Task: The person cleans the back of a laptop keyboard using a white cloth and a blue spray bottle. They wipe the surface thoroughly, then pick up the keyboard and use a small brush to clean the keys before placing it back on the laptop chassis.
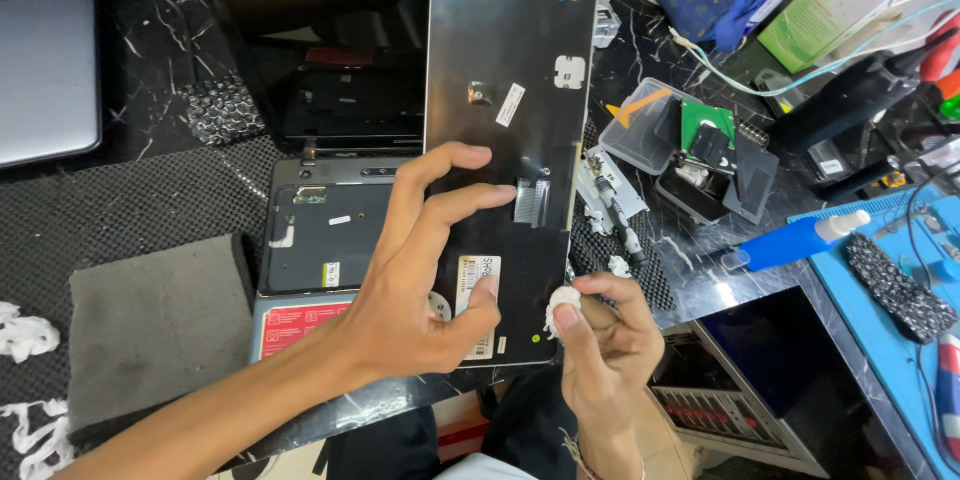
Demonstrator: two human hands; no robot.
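Left hand (pixel 420 290): grip spread wide, fingers splayed across the lower half of a long dark panel (pixel 505 90), thumb pressed near its bottom label, index and middle fingertips flat on the face beside a strip of clear tape. The panel is tilted up off the surface, its far end with small stickers pointing away from the camera, its near end resting between the two hands. Right hand (pixel 605 335): grip pressed together, thumb and forefinger pinching a small white wad (pixel 562 302) that touches the panel's lower right corner. Beneath the panel lies an opened laptop (pixel 320 140), its base bare where keys would sit, screen dark. A grey foam pad (pixel 150 325) lies to the left of the laptop on a black mesh mat. Containers: a clear plastic box (pixel 650 125) to the right of the panel, an orange mark on its near wall, just beside an open black tray (pixel 745 180) that holds a green circuit board and small dark parts; contents otherwise too small to tell. A blue bottle (pixel 795 238) with a white nozzle lies on its side near a blue mat (pixel 890 360). White scraps (pixel 25 335) sit at the left edge.
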